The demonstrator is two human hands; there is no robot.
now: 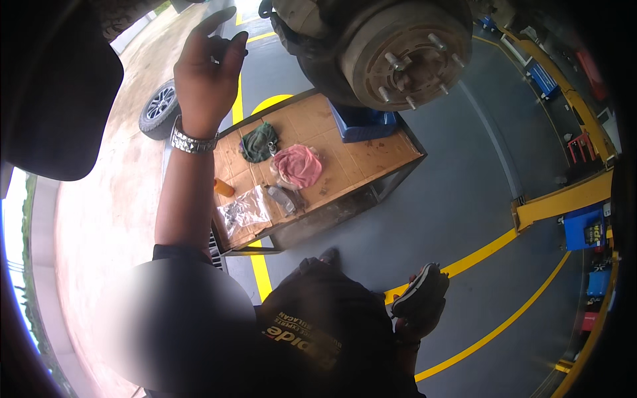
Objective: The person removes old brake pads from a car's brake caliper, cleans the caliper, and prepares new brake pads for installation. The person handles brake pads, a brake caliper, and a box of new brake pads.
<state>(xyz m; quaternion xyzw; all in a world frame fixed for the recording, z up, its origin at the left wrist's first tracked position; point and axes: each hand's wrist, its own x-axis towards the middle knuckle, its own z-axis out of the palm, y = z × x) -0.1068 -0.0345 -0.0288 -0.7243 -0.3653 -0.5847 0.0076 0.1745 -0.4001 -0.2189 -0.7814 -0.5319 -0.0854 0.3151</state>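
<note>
My left hand [207,73], with a metal watch at the wrist, is raised at the upper left. Its index finger and thumb stand apart, the other fingers are partly curled, and I see nothing held. Right of it is a brake disc [378,56] with several wheel studs showing and a dark assembly beside it. Low on the right, my right hand [419,322] grips a brake pad [418,292], tilted with one long edge upward. Another curved pad-like piece [284,199] lies on the cardboard-topped cart [345,166], next to a clear plastic bag [244,211].
On the cart also lie a green cloth [259,142], a pink cloth [297,166], an orange bottle [223,188] and a blue bin [363,125]. A wheel [159,109] rests on the floor at left. A yellow lift arm [564,202] and tool boxes line the right.
</note>
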